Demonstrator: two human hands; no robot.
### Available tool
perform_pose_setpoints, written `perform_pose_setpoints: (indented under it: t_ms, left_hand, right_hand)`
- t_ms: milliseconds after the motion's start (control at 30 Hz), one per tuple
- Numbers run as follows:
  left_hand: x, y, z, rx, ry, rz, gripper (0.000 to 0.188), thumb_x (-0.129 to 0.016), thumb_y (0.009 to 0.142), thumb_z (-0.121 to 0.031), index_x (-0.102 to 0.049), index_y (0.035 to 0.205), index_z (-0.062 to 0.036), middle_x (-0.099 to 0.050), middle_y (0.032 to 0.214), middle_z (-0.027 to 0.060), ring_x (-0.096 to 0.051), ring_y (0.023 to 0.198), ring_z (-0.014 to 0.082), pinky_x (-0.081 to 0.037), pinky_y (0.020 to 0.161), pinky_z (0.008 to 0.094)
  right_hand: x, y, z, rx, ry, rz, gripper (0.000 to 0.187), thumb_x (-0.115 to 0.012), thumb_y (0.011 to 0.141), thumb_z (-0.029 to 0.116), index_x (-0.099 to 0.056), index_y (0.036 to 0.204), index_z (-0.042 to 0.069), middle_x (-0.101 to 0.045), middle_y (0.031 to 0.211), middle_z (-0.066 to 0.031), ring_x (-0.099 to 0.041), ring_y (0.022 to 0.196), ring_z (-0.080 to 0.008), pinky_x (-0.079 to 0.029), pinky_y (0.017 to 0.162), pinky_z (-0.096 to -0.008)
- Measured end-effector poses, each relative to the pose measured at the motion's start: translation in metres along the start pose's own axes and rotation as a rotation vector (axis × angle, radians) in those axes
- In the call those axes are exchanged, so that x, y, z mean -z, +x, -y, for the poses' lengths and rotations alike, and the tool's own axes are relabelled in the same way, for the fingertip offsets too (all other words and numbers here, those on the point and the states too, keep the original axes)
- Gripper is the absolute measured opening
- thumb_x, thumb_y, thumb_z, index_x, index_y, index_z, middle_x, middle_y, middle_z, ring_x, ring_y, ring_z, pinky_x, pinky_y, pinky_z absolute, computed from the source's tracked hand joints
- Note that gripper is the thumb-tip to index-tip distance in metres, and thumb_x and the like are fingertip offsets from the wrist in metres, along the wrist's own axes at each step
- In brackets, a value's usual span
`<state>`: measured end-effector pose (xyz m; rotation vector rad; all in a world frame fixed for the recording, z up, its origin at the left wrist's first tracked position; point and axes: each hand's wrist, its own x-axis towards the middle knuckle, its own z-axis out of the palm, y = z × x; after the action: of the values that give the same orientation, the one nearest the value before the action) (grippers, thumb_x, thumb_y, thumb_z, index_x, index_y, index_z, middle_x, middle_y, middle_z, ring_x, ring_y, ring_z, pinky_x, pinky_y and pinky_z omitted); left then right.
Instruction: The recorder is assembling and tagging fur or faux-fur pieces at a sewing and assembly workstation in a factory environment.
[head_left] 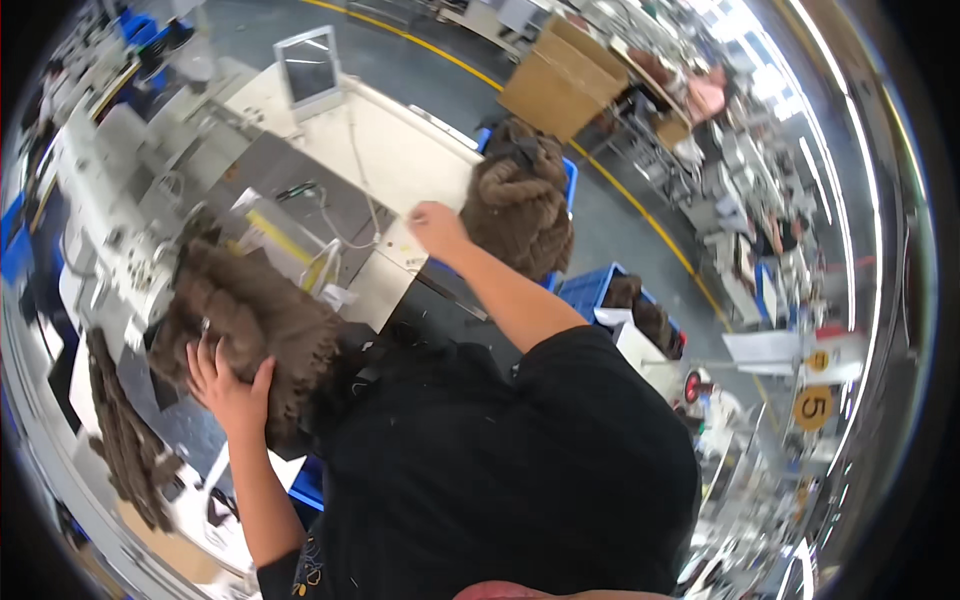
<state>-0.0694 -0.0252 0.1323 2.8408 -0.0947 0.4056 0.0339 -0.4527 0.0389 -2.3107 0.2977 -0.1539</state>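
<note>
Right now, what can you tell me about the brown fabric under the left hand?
The brown fabric looks plush and furry, with thick folds and a ragged, fringed right edge. It lies bunched beside the white sewing machine; the left hand rests spread on it. Whether the machine touches it, I cannot tell.

The brown plush fabric (pixel 285 320) is hiding the needle area of the sewing machine (pixel 115 225). The right grip (pixel 437 230) is concealing whether its curled fingers are pinching anything. A brown plush pile (pixel 520 205) is covering most of its blue crate (pixel 571 185). The lower edge is cutting off the black shirt (pixel 500 460). Far workstations (pixel 738 268) at right are appearing blurred.
</note>
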Motion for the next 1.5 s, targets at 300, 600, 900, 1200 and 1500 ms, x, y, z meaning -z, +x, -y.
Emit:
perform_pose_setpoints:
  t_ms: [300, 600, 900, 1200, 1500]
  left_hand:
    - [-0.022, 0.017, -0.006, -0.128, 0.060, -0.025, 0.078, -0.080, 0.072, -0.043, -0.052, 0.134, -0.0037, -0.046, 0.147, 0.0141, -0.031, 0.143, 0.0392, -0.025, 0.116, 0.0542]
    - [-0.029, 0.017, 0.033, -0.205, 0.132, -0.022, 0.090, -0.070, 0.081, -0.060, -0.044, 0.140, 0.0024, -0.041, 0.147, 0.0232, -0.033, 0.140, 0.0435, -0.028, 0.114, 0.0580]
    - [-0.025, 0.024, 0.026, -0.169, 0.268, 0.047, 0.085, -0.069, 0.086, -0.052, -0.041, 0.142, 0.0067, -0.039, 0.146, 0.0272, -0.035, 0.138, 0.0438, -0.033, 0.112, 0.0549]
    - [-0.030, 0.023, 0.036, -0.155, 0.240, 0.034, 0.090, -0.063, 0.086, -0.065, -0.042, 0.143, 0.0013, -0.037, 0.148, 0.0249, -0.032, 0.140, 0.0426, -0.031, 0.113, 0.0593]
    - [-0.023, 0.020, 0.025, -0.150, 0.207, 0.025, 0.087, -0.067, 0.085, -0.061, -0.043, 0.143, -0.0011, -0.038, 0.149, 0.0241, -0.031, 0.142, 0.0424, -0.029, 0.113, 0.0586]
  right_hand:
    - [0.160, -0.029, -0.202, -0.818, 0.045, -0.622, 0.060, -0.080, 0.073, 0.047, -0.068, 0.097, -0.006, -0.070, 0.101, -0.0264, -0.067, 0.099, -0.0397, -0.053, 0.086, -0.0455]
    - [0.095, -0.001, -0.114, -0.484, -0.144, -0.454, 0.035, -0.066, 0.086, 0.022, -0.050, 0.111, 0.005, -0.069, 0.091, -0.0223, -0.068, 0.086, -0.0405, -0.049, 0.078, -0.0521]
    - [0.165, -0.001, -0.142, -0.243, 0.104, -0.801, 0.016, -0.061, 0.086, 0.011, -0.060, 0.102, 0.010, -0.067, 0.089, -0.0210, -0.064, 0.089, -0.0427, -0.051, 0.079, -0.0519]
    - [0.207, -0.018, -0.335, -0.913, 0.176, -0.465, 0.040, -0.063, 0.078, 0.020, -0.070, 0.108, -0.005, -0.066, 0.114, -0.0297, -0.062, 0.112, -0.0426, -0.050, 0.093, -0.0447]
    - [0.209, 0.005, -0.325, -0.937, 0.579, -0.540, 0.051, -0.078, 0.080, 0.024, -0.065, 0.116, -0.010, -0.071, 0.106, -0.0195, -0.069, 0.095, -0.0331, -0.055, 0.082, -0.0466]
